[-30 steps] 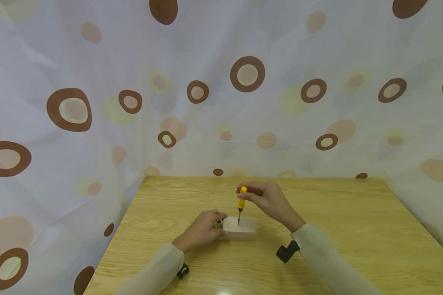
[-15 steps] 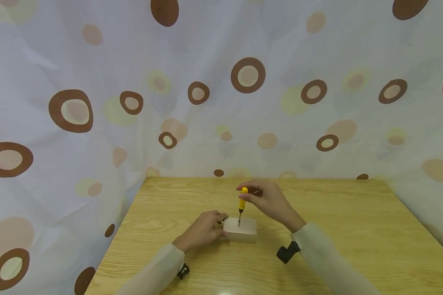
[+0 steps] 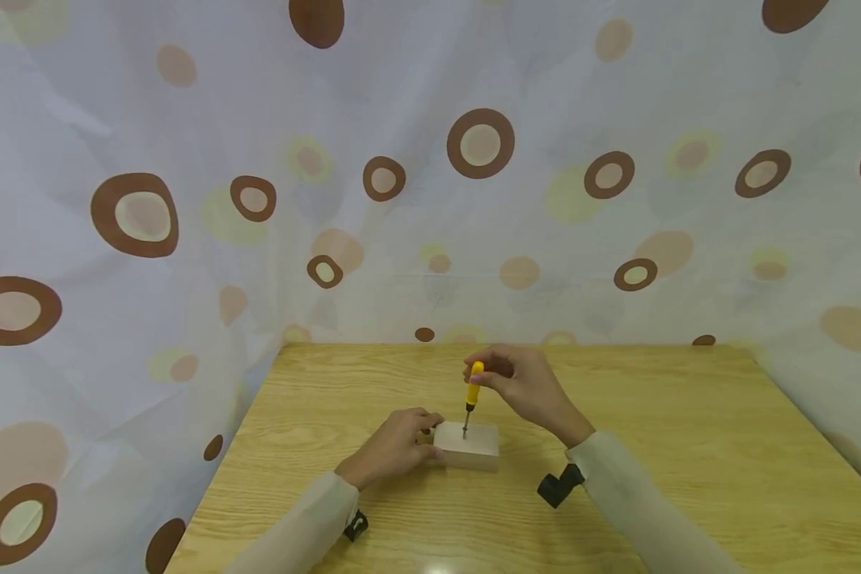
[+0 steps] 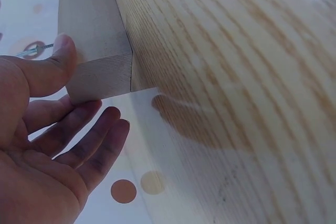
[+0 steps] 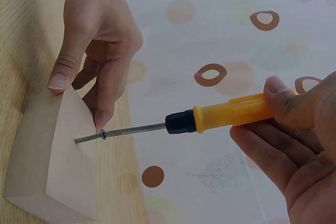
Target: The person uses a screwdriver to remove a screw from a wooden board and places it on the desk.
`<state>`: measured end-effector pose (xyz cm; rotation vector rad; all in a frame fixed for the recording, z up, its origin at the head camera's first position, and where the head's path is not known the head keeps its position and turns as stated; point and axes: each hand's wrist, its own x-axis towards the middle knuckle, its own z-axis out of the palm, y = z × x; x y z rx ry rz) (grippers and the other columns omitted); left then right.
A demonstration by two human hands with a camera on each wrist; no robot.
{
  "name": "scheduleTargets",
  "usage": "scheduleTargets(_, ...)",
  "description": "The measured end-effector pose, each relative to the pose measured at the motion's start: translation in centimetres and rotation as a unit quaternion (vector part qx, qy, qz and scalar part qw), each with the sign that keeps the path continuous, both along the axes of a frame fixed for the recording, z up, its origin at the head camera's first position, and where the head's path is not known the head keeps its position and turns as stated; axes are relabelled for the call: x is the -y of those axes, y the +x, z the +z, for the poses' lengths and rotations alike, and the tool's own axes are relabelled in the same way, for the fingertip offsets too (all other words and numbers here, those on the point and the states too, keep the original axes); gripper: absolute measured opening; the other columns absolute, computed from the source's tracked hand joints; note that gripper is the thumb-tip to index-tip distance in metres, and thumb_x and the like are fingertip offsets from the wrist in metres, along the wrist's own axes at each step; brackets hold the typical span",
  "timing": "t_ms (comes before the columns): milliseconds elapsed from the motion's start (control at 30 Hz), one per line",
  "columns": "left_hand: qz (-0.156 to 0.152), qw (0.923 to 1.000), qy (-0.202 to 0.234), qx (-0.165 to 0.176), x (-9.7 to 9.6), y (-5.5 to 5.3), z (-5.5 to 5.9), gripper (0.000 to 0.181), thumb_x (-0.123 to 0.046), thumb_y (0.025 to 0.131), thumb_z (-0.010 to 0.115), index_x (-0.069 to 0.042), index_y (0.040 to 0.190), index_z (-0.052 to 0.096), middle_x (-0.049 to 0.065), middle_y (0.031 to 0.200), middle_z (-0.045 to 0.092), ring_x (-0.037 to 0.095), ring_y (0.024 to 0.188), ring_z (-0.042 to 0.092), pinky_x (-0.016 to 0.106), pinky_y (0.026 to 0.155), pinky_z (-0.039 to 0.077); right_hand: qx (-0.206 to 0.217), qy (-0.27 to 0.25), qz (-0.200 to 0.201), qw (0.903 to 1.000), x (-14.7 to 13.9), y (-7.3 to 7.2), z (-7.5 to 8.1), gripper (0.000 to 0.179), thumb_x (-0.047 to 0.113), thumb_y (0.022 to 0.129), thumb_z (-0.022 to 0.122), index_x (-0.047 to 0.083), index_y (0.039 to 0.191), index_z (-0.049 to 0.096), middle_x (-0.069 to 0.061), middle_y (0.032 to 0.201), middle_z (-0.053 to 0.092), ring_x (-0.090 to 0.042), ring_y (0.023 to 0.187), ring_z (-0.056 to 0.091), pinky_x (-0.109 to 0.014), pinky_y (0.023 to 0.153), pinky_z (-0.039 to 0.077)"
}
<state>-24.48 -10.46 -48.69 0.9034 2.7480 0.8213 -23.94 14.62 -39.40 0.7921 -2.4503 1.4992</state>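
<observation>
The left hand (image 3: pixel 395 446) pinched the block (image 3: pixel 477 458) on the surface (image 3: pixel 660 462) and the right hand (image 3: pixel 531 391) the screwdriver (image 5: pixel 231 115), perhaps fully seated in the screw (image 5: pixel 88 138) standing in the block's top, where turning well called for steady, aligned pressure.

In the right wrist view, the right hand (image 5: pixel 304 153), cut off by the right edge, hides the butt of the screwdriver (image 5: pixel 194 120). Whether the screw (image 5: pixel 90 138) pierces the wooden block (image 5: pixel 72 166) cannot be told. The head view crops the worktop (image 3: pixel 660 454) along its near edge.
</observation>
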Motion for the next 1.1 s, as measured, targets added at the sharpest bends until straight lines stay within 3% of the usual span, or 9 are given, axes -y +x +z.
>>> scheduleTargets(133,0.000,1.0000,0.000,-0.002,0.01,0.09,0.12,0.055,-0.031,0.094,0.077,-0.002,0.139,0.063,0.010,0.134,0.065,0.021,0.112,0.066,0.034,0.091,0.056,0.009,-0.006,0.018,0.9998,0.03,-0.08,-0.18,0.019,0.015,0.096,0.074,0.017,0.115,0.075,0.001,0.106,0.075,-0.014,0.090,0.073,-0.031,0.082,0.060)
scheduleTargets(300,-0.002,1.0000,-0.002,-0.006,-0.02,0.07,0.13,0.056,-0.031,0.094,0.078,-0.001,0.139,0.063,0.010,0.134,0.065,0.021,0.111,0.067,0.033,0.090,0.057,-0.005,-0.004,-0.014,0.9999,0.19,0.09,-0.56,0.026,0.026,0.095,0.077,0.018,0.119,0.074,0.002,0.101,0.074,-0.013,0.083,0.071,-0.031,0.074,0.059)
scheduleTargets(433,-0.001,1.0000,-0.004,-0.005,0.04,0.05,0.08,0.056,-0.032,0.094,0.078,-0.002,0.139,0.063,0.009,0.133,0.066,0.021,0.111,0.067,0.033,0.090,0.057,-0.019,0.005,-0.029,0.9994,0.24,0.15,-0.58,0.022,0.020,0.094,0.078,0.012,0.114,0.075,0.003,0.100,0.074,-0.011,0.083,0.070,-0.030,0.074,0.058)
scheduleTargets(600,-0.002,1.0000,-0.002,-0.002,0.04,0.08,0.11,0.057,-0.032,0.094,0.077,-0.002,0.139,0.062,0.009,0.132,0.066,0.021,0.112,0.067,0.035,0.091,0.057,-0.026,0.036,-0.014,0.9989,0.14,0.11,-0.21,0.020,0.009,0.095,0.075,0.009,0.114,0.074,0.001,0.105,0.074,-0.013,0.090,0.072,-0.032,0.079,0.059)
scheduleTargets(733,0.000,1.0000,-0.002,-0.002,0.05,0.07,0.08,0.056,-0.032,0.094,0.078,-0.002,0.139,0.063,0.009,0.132,0.066,0.021,0.112,0.066,0.035,0.091,0.056,-0.043,0.066,-0.035,0.9963,0.39,0.07,-0.10,0.021,0.015,0.097,0.073,0.009,0.118,0.071,0.002,0.103,0.073,-0.013,0.090,0.071,-0.033,0.080,0.059)
scheduleTargets(900,0.006,1.0000,-0.001,0.001,0.02,0.05,0.05,0.056,-0.032,0.094,0.077,-0.003,0.139,0.063,0.009,0.132,0.066,0.021,0.113,0.066,0.036,0.092,0.056,-0.064,0.075,-0.072,0.9925,0.82,0.33,-0.01,0.023,0.026,0.094,0.078,0.011,0.111,0.073,0.006,0.096,0.073,-0.008,0.083,0.070,-0.032,0.075,0.059)
scheduleTargets(1100,0.006,1.0000,-0.002,0.002,0.03,0.09,0.13,0.055,-0.032,0.094,0.077,-0.003,0.139,0.063,0.008,0.133,0.066,0.021,0.114,0.065,0.037,0.093,0.056,-0.092,0.085,-0.074,0.9893,0.85,0.56,0.34,0.016,0.014,0.093,0.077,0.012,0.109,0.077,0.003,0.098,0.076,-0.008,0.081,0.070,-0.031,0.072,0.058)
